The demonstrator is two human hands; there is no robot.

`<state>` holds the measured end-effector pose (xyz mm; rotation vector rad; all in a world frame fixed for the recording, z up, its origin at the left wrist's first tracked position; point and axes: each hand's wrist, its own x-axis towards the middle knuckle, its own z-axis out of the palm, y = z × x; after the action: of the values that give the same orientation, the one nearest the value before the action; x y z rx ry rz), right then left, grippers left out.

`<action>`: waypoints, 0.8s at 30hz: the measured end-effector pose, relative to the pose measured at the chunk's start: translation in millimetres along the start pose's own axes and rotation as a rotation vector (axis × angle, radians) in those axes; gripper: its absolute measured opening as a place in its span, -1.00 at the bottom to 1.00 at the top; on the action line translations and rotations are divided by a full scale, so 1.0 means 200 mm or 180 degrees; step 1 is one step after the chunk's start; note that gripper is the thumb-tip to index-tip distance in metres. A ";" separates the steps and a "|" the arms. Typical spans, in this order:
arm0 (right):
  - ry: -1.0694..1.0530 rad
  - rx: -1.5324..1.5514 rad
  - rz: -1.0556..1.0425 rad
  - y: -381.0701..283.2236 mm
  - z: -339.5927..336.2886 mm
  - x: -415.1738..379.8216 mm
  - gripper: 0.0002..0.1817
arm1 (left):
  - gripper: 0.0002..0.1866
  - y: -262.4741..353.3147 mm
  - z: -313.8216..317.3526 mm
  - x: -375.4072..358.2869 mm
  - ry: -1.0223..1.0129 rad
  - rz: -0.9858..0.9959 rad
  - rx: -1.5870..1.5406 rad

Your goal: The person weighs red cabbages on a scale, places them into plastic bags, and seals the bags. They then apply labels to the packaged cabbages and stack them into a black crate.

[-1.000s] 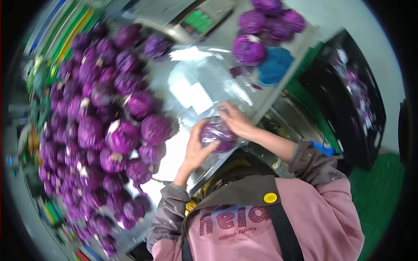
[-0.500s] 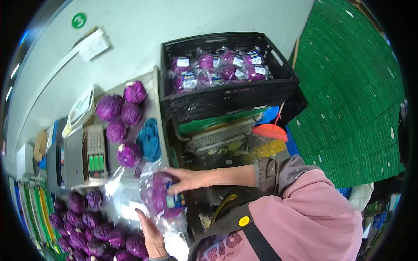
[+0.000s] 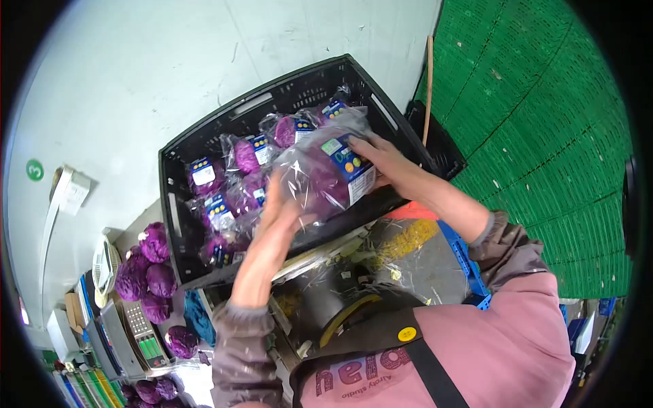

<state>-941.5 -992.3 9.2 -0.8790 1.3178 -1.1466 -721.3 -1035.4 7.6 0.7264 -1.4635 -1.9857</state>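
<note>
A red cabbage (image 3: 316,178) in a clear plastic bag, with a blue printed label facing up, is held over the near right part of a black crate. On its left side my left hand (image 3: 273,221) presses with the fingers partly behind the film. My right hand (image 3: 382,162) closes on the bag's right side, thumb near the label. Inside the black crate (image 3: 272,102) lie several more bagged cabbages, among them one labelled cabbage (image 3: 204,175) at the left and another (image 3: 248,155) near the middle. The held bag hides some of them.
Loose cabbages (image 3: 146,279) sit on the worktop at the left, beside a blue cloth (image 3: 198,316) and a scale with a keypad (image 3: 139,326). Green mesh sheeting (image 3: 524,136) hangs at the right. A wooden stick (image 3: 428,92) leans by the wall.
Both hands have carried the bagged cabbage from the worktop up over the crate. My left hand, earlier spread beside the bag, now holds it too. The view has turned toward the crate.
</note>
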 end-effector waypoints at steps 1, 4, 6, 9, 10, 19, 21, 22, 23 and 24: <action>0.0213 -0.0384 0.0188 0.00 -0.09 0.03 -0.30 | -0.23 -0.06 0.04 0.14 0.0110 -0.0175 0.0182; 0.0252 -0.1751 0.0392 0.12 -0.29 0.07 -0.31 | -0.34 -0.26 0.06 0.48 -0.0145 -0.1237 0.0414; 0.0190 -0.2807 0.0381 0.31 -0.40 0.14 -0.26 | -0.42 -0.47 0.02 0.62 -0.0397 -0.1439 0.0798; -0.0216 -0.3557 0.0188 0.33 -0.41 0.13 -0.28 | -0.56 -0.63 0.00 0.71 -0.0639 -0.1396 0.1680; -0.0492 -0.3745 0.0037 0.32 -0.40 0.12 -0.31 | -0.60 -0.64 0.01 0.74 -0.0883 -0.1145 0.3031; 0.0361 -0.1302 -0.0560 0.06 -0.49 0.06 -0.69 | -0.45 -0.10 -0.28 0.45 0.0565 0.0386 0.3952; 0.1046 -0.1309 -0.1093 0.04 -0.56 0.11 -0.70 | -0.53 0.11 -0.57 0.29 0.1652 0.0606 0.4875; 0.1281 -0.1395 -0.0998 0.06 -0.60 0.15 -0.68 | -0.47 0.16 -0.78 0.20 0.1956 0.0771 0.5289; 0.1518 -0.1483 -0.0913 0.08 -0.63 0.20 -0.67 | -0.39 0.18 -0.94 0.11 0.2508 0.0649 0.5454; 0.1742 -0.2018 -0.0817 0.08 -0.63 0.26 -0.61 | -0.36 0.17 -1.13 0.00 0.3002 0.0597 0.5561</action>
<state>-1069.4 -1021.3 -31.8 -1.2687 2.1356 -1.2329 -558.1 -1192.3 -17.5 1.6662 -2.0687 0.3566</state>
